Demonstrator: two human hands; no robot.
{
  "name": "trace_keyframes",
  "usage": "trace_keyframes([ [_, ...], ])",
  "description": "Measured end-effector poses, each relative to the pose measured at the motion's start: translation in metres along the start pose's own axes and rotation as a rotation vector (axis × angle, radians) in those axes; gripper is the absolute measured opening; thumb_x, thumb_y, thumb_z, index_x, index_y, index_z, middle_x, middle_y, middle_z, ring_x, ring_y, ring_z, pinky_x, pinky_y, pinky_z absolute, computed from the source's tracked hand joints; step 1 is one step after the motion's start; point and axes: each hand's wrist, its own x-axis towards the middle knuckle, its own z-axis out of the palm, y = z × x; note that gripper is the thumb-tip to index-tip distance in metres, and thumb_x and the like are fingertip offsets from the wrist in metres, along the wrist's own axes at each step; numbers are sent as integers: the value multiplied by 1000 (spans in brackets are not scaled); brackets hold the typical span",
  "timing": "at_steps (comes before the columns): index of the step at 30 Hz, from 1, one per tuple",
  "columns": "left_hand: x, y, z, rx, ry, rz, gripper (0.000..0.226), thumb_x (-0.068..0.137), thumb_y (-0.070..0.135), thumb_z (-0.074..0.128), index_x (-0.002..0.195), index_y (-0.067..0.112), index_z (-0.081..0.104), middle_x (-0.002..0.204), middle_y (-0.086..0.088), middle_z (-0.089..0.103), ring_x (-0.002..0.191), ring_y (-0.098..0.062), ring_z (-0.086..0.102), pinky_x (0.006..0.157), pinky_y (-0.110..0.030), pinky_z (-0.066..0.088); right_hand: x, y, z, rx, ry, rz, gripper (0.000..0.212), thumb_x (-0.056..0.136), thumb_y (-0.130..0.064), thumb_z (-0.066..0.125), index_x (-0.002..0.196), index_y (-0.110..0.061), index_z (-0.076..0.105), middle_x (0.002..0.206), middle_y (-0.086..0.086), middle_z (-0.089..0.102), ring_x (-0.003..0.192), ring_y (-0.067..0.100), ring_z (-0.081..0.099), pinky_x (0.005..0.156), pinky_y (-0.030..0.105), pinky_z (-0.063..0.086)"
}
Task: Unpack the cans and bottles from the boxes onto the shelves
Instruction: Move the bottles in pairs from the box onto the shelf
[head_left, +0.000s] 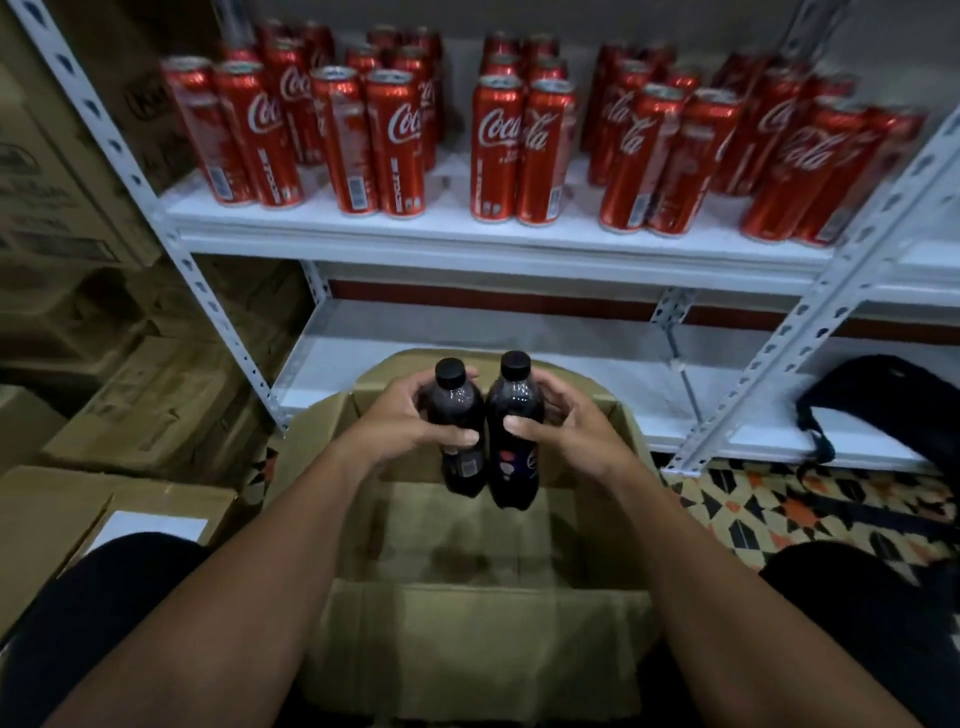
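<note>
Two dark cola bottles with black caps stand upright and side by side in the air above the open cardboard box (582, 499), touching along their bodies. We hold one in each hand. Our left hand (400, 421) wraps around the left bottle (460, 415), the fingers curled behind its shoulder and the thumb lying across its front just above the label. Our right hand (561, 421) grips the right bottle (514, 415) the same way, thumb pressed across its middle and fingers curved round its far side. The right bottle sits a little higher than the left one, and a label with coloured marks shows low on its front.

Below them we see the box's brown inner walls and its floor, with flaps folded outward at the near and far sides. Beyond the box runs the lower white shelf (519, 374) of a white metal rack, bare where we can see it. The upper shelf (467, 234) carries rows of tall red Coca-Cola cans (496, 150), grouped in clusters from left to right. More closed cardboard boxes (67, 218) are stacked to the left of the rack. On the right, a black bag (893, 405) rests at the edge of the lower shelf, above a patterned tiled floor (789, 509).
</note>
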Motion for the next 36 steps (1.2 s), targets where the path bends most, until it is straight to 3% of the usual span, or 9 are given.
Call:
trace_keyframes([
  [2,10,18,6,-55,20,89,74,67,-2,91,133,20,64,129,-2,71,123,-20,65,114,-46,45,6,-20,-11,43,21,-67,59,84,-15,78,138,-17,54,133,-1,66,128,14,59,111,32,43],
  [8,63,109,17,-173,41,319,69,75,5,85,137,8,56,129,-16,68,125,-32,63,111,-47,46,44,-96,-47,154,114,-273,55,100,-11,58,150,-17,38,141,13,56,135,30,51,113,45,40],
  [14,90,244,16,-167,45,486,63,88,11,76,144,20,50,137,-4,65,131,-22,59,109,-36,46,61,-220,-81,189,213,-423,56,97,-25,58,149,-27,40,143,-1,57,134,20,53,109,40,43],
  [17,91,320,13,-168,54,529,71,88,20,79,149,15,44,144,-8,59,137,-25,54,115,-44,42,61,-294,-98,201,234,-498,55,93,-30,58,146,-25,42,139,-1,60,132,20,55,108,40,44],
  [20,91,405,11,-167,37,564,57,90,7,71,142,8,47,128,-9,66,122,-25,63,109,-44,48,59,-376,-117,191,220,-570,49,96,-21,52,143,-15,42,126,1,65,119,19,61,98,32,49],
  [22,87,459,9,-175,32,577,53,90,8,70,139,12,49,118,-7,67,114,-27,66,107,-50,49,55,-428,-128,164,233,-582,47,97,-22,52,142,-15,43,117,5,63,111,21,60,95,37,49],
  [24,85,511,8,-181,36,570,53,91,11,71,139,17,51,117,-5,68,115,-26,66,107,-50,50,50,-476,-139,115,264,-585,42,101,-21,51,142,-17,44,112,5,62,106,21,60,94,37,51],
  [27,81,580,7,-174,30,552,55,91,15,73,141,18,50,125,-7,68,120,-26,65,108,-48,49,44,-544,-152,94,309,-586,35,99,-21,51,133,-26,49,110,-10,67,106,9,63,90,24,51],
  [36,99,683,3,-169,38,534,62,89,19,73,145,16,46,136,-5,65,129,-22,61,114,-50,43,58,-645,-179,71,387,-596,28,103,-5,47,123,-24,50,105,-30,69,103,-10,62,88,11,47],
])
